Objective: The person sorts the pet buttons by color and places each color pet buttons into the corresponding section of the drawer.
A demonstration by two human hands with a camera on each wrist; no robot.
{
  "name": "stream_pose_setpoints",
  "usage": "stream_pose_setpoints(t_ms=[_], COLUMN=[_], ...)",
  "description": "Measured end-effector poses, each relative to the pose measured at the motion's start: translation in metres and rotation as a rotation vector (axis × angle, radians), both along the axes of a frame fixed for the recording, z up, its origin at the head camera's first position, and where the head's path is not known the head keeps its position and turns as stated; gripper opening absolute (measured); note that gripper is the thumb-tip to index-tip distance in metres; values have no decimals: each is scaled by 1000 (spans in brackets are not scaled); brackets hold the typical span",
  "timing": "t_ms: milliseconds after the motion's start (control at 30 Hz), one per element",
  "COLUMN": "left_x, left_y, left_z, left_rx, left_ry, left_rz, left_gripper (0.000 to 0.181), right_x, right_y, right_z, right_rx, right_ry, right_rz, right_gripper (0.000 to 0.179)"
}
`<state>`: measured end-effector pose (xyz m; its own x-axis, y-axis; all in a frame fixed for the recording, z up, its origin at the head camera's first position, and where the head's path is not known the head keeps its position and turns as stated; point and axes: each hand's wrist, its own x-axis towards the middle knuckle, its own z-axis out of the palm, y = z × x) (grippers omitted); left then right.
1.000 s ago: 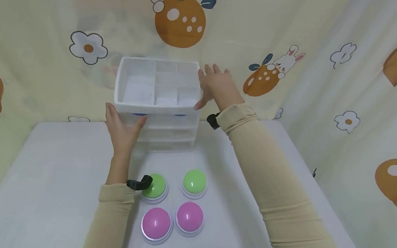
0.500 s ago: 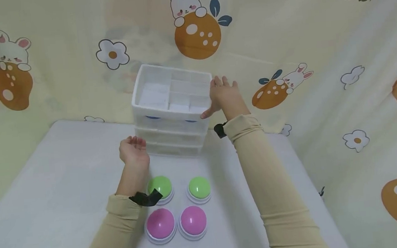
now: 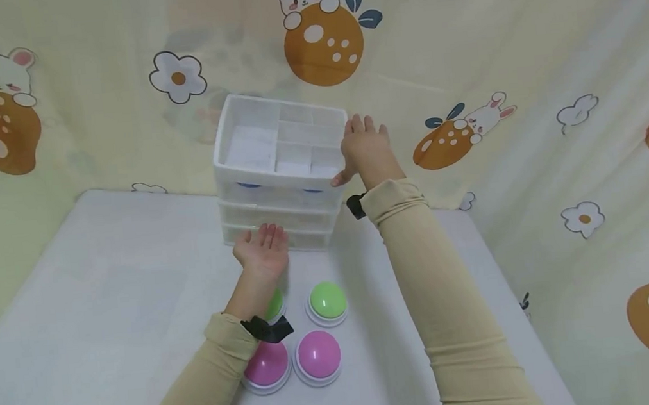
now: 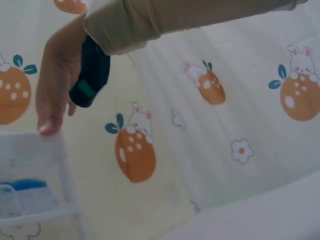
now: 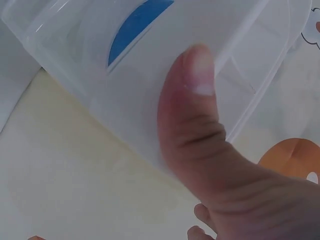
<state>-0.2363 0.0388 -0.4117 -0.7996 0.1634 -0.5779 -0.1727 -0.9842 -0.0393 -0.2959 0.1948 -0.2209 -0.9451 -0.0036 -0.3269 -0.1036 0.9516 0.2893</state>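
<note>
A white plastic drawer organizer (image 3: 273, 181) stands at the table's back, with a divided tray on top and clear drawers with blue handles below. My right hand (image 3: 367, 149) holds its upper right front corner. In the right wrist view the thumb (image 5: 192, 100) presses the front face while the other fingers lie along the side. My left hand (image 3: 262, 253) hovers palm up before the lowest drawer, fingers extended and holding nothing. Beneath the left forearm are a green dome-topped button (image 3: 275, 304) and a pink one (image 3: 267, 364), both partly covered.
To the right of those sit another green dome button (image 3: 328, 301) and another pink one (image 3: 318, 355), all on the white-covered table (image 3: 117, 278). A patterned curtain (image 3: 104, 138) hangs close behind the organizer and along the right side.
My left hand has left the organizer's left side, dropped lower and moved right with its palm turned up. The right hand has stayed at the right front corner.
</note>
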Motion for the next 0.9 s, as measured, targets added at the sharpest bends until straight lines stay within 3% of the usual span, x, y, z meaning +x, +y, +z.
stream_pose_setpoints(t_ms=[167, 400, 900], left_x=[-2, -4, 2], left_y=[5, 5, 11], left_z=[-5, -6, -5], left_rx=[7, 72, 62], left_ry=[73, 100, -7], left_rz=[-26, 14, 67], left_gripper=[52, 51, 35], right_x=[1, 3, 3], right_y=[-2, -4, 1], right_z=[1, 2, -1], right_rx=[-10, -17, -49], right_ry=[7, 4, -1], right_rz=[-3, -21, -38], right_gripper=[123, 120, 123])
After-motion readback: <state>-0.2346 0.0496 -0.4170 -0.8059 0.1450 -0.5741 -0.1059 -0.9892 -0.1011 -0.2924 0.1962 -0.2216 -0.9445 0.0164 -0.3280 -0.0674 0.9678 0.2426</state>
